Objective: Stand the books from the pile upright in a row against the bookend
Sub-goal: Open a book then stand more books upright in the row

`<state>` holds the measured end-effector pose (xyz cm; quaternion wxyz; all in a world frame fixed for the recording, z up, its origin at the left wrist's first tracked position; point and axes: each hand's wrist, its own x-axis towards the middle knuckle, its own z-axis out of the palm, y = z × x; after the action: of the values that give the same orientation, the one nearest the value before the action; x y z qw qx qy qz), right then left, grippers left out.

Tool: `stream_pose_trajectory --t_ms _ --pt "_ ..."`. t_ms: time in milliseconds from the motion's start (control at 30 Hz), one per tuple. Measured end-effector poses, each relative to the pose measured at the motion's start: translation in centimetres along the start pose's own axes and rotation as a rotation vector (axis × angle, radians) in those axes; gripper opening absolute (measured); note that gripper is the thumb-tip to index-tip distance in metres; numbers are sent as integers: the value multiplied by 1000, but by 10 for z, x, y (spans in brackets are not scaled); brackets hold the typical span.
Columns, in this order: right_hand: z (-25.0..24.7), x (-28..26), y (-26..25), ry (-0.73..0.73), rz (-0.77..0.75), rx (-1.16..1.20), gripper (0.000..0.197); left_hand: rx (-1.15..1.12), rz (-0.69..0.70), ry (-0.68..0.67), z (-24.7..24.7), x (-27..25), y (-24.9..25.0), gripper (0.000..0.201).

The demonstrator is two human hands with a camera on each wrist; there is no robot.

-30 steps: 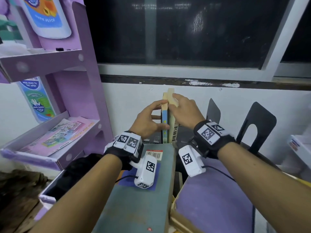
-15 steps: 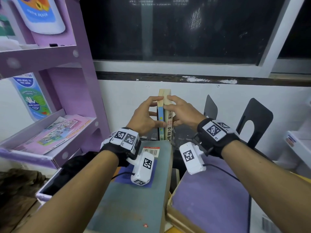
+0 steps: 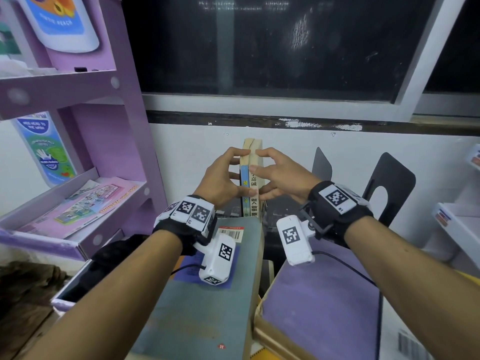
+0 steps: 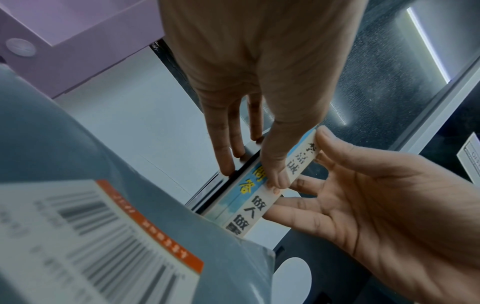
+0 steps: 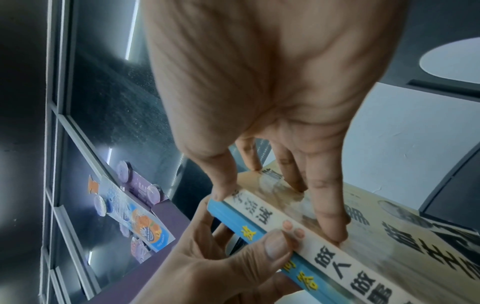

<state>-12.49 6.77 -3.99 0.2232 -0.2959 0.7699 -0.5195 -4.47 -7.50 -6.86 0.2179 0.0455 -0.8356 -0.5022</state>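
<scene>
Two thin books stand upright side by side near the wall: one with a blue spine (image 3: pixel 245 178) (image 4: pixel 233 201) (image 5: pixel 241 222), one with a white spine (image 3: pixel 254 201) (image 4: pixel 259 209) (image 5: pixel 324 263) and black characters. My left hand (image 3: pixel 233 175) (image 4: pixel 254 164) holds them from the left, thumb on the spines. My right hand (image 3: pixel 270 175) (image 5: pixel 280 195) holds them from the right, fingers flat on the cover, thumb on the spine top. Two black bookends (image 3: pixel 394 178) (image 3: pixel 322 165) stand to the right, apart from the books. A grey-green book (image 3: pixel 202 320) with a barcode tops the pile below my left wrist.
A purple shelf unit (image 3: pixel 124 152) with leaflets stands close on the left. A purple-topped box (image 3: pixel 319 315) lies under my right forearm. White trays (image 3: pixel 457 224) sit at the far right. The wall and a dark window are right behind the books.
My right hand has slid off the top of the books to their right side. The two books now stand straighter between both hands.
</scene>
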Motion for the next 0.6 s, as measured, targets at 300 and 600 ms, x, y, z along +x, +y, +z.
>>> stream_pose_trajectory --t_ms 300,600 --pt "2 3 3 8 -11 -15 53 29 4 0 -2 2 -3 82" --pt "5 3 3 14 -6 -47 53 48 21 -20 -3 3 -3 81"
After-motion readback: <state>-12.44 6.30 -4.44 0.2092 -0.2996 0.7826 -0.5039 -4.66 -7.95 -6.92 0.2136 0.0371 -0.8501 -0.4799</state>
